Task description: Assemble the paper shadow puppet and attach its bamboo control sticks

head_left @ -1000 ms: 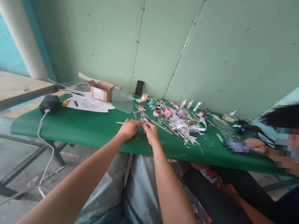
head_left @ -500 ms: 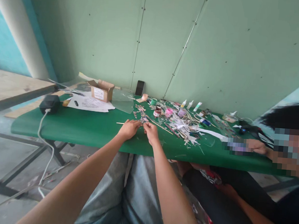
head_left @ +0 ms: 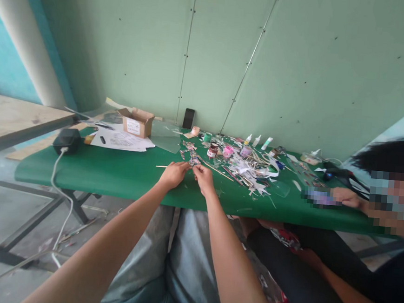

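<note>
My left hand [head_left: 175,174] is closed at the green table's front half, palm down. A thin wooden stick [head_left: 160,166] pokes out from its left side; the rest of the stick is hidden under the fingers. Close beside it, my right hand [head_left: 204,178] is pinched at the near edge of a small printed piece [head_left: 194,161], which looks like a paper cut-out. The fingertips of both hands nearly meet there, and they hide the piece's lower edge. More printed cut-outs [head_left: 189,146] lie just beyond.
Paint jars, including a pink jar [head_left: 227,151] and a dark red jar [head_left: 212,150], stand right of my hands beside heaped paper scraps [head_left: 253,169]. A cardboard box [head_left: 136,122], phone [head_left: 188,118] and black adapter [head_left: 66,141] are farther off. At right, a co-worker's hand [head_left: 347,197] holds a blurred object.
A long white paper strip near the co-worker has dropped back and curled onto the scrap heap. My hands have barely moved; the stick end has shifted slightly left.
</note>
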Demonstrator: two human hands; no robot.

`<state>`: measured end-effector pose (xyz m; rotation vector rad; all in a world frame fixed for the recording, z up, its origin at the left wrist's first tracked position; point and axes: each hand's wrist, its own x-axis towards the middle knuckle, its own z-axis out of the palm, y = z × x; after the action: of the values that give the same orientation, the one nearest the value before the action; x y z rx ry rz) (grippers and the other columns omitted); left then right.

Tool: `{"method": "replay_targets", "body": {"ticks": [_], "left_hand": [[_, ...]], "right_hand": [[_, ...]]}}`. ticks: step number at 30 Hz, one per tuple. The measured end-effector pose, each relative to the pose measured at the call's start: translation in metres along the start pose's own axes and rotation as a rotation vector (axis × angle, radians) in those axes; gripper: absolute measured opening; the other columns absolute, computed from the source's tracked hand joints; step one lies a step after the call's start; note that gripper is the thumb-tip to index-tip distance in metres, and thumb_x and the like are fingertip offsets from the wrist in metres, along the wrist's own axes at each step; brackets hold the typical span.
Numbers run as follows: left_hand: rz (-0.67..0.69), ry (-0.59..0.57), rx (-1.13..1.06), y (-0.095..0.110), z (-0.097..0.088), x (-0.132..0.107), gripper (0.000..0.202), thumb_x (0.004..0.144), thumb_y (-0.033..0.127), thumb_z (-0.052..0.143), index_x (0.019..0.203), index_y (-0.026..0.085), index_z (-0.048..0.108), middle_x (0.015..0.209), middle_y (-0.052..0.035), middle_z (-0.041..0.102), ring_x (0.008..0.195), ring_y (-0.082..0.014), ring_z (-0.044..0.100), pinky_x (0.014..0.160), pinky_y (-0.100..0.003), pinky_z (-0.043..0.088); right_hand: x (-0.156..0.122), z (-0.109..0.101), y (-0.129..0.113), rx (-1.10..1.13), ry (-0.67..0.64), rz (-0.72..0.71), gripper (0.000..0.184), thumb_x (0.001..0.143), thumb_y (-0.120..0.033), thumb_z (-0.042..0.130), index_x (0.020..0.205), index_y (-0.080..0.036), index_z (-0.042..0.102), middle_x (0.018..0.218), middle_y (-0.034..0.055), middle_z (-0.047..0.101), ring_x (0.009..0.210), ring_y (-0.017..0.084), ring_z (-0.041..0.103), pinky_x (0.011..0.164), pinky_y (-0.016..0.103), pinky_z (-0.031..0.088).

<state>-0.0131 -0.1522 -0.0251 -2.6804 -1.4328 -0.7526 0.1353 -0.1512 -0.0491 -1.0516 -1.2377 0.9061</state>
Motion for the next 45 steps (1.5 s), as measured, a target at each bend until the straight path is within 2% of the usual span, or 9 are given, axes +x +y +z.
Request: {"method": "replay_targets", "body": {"ticks": [10, 16, 26, 31, 45], "left_hand": [[0.007, 0.016, -0.021, -0.0017, 0.0018, 0.0007, 0.032, 0.097, 0.017, 0.039, 0.117, 0.023, 0.065, 0.108, -0.0063, 0.071, 0.104, -0.0226, 0.065, 0.086, -0.033, 0.045], [0.008, 0.023, -0.046, -0.0035, 0.0016, 0.0000, 0.032, 0.096, 0.019, 0.044, 0.118, 0.025, 0.067, 0.103, -0.0043, 0.071, 0.094, -0.0191, 0.067, 0.081, -0.028, 0.048], [0.029, 0.027, -0.062, -0.0056, 0.0073, 0.0027, 0.027, 0.098, 0.025, 0.044, 0.105, 0.020, 0.069, 0.102, -0.0058, 0.072, 0.097, -0.0196, 0.067, 0.085, -0.029, 0.051], [0.020, 0.037, -0.052, -0.0048, 0.0070, 0.0024, 0.027, 0.099, 0.024, 0.041, 0.106, 0.019, 0.067, 0.106, -0.0067, 0.071, 0.100, -0.0203, 0.066, 0.086, -0.030, 0.051], [0.003, 0.036, -0.012, -0.0009, 0.0034, 0.0015, 0.026, 0.100, 0.024, 0.039, 0.102, 0.018, 0.065, 0.099, -0.0075, 0.070, 0.097, -0.0218, 0.066, 0.084, -0.030, 0.050]], "right_hand": [[0.0007, -0.0008, 0.0030, -0.007, -0.006, 0.000, 0.031, 0.066, -0.049, 0.065, 0.064, -0.019, 0.059, 0.050, -0.0049, 0.046, 0.047, 0.010, 0.039, 0.045, 0.023, 0.030], [0.0008, -0.0016, 0.0030, -0.020, -0.006, -0.005, 0.032, 0.069, -0.051, 0.062, 0.062, -0.020, 0.056, 0.046, -0.0058, 0.042, 0.045, 0.011, 0.037, 0.045, 0.023, 0.028], [-0.0002, -0.0015, -0.0001, -0.040, 0.005, -0.011, 0.034, 0.068, -0.054, 0.062, 0.063, -0.020, 0.056, 0.045, -0.0067, 0.042, 0.044, 0.010, 0.037, 0.044, 0.023, 0.030], [-0.0009, -0.0016, -0.0015, -0.049, 0.010, -0.017, 0.035, 0.069, -0.054, 0.063, 0.063, -0.020, 0.057, 0.045, -0.0065, 0.042, 0.044, 0.010, 0.037, 0.045, 0.024, 0.031], [-0.0018, -0.0009, -0.0017, -0.061, 0.022, -0.015, 0.034, 0.069, -0.053, 0.063, 0.068, -0.020, 0.061, 0.049, -0.0053, 0.045, 0.045, 0.012, 0.040, 0.046, 0.025, 0.033]]}}
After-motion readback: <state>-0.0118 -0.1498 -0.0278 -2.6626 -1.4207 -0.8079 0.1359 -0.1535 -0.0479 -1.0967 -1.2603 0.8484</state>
